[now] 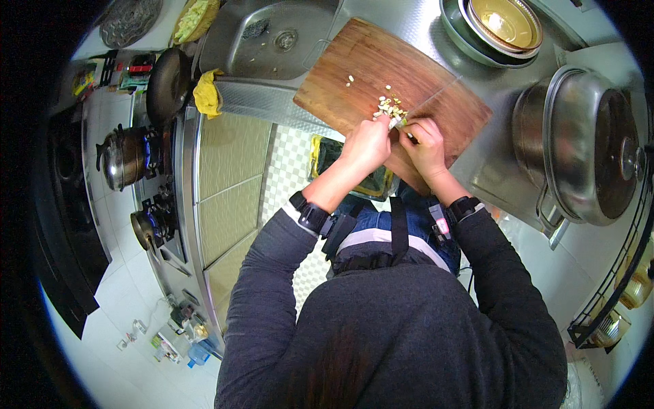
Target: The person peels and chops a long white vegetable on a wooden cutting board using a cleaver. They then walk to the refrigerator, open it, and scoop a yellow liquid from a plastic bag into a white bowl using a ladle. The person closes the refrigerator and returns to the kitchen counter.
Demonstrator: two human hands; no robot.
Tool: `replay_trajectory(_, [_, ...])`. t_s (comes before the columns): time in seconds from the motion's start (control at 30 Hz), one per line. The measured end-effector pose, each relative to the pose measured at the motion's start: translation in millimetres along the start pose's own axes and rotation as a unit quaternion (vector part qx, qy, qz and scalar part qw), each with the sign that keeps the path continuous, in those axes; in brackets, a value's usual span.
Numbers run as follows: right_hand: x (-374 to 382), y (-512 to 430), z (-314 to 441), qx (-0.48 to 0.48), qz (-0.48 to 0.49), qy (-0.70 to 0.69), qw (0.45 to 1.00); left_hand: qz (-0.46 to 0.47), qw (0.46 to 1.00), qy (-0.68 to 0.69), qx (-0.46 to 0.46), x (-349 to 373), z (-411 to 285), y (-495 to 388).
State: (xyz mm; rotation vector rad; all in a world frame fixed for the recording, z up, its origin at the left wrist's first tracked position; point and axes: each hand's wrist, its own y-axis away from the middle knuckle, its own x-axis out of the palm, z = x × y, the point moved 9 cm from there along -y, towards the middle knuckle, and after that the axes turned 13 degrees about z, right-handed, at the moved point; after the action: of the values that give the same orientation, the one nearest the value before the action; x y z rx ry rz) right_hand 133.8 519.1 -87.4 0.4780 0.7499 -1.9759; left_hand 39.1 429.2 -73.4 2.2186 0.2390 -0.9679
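Observation:
My left hand grips a kitchen knife at its near end, and the handle is hidden in the fist. The thin blade is seen nearly edge-on, slanting to the upper right over a wooden cutting board. Just right of the blade, the bent fingers of my right hand hold a slim pale-green vegetable stalk, mostly covered by the fingers. Small pale round slices lie in a loose heap left of the blade, with a few scattered farther off.
Beyond the board's left side is a steel sink with a yellow cloth on its edge. Stacked bowls and a large lidded pot stand to the right. At far left, a steel pot sits over a blue flame.

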Motion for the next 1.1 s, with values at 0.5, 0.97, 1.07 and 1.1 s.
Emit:
replay_trajectory(0.5, [5,0,-7,0.02,0.023,-0.005,1.0,-0.005,1.0,-0.019,0.007,1,-8,-11])
replay_trajectory(0.97, [2,0,-3,0.015,0.019,-0.001,1.0,0.005,1.0,0.026,0.012,9,-3,-23])
replay_trajectory(1.07, [-1,0,-1,0.018,0.005,-0.002,1.0,-0.011,0.997,0.074,0.03,6,5,-18])
replay_trajectory(1.1, [-1,-1,0,0.016,0.004,-0.003,1.0,-0.008,0.996,0.08,0.029,6,7,-15])
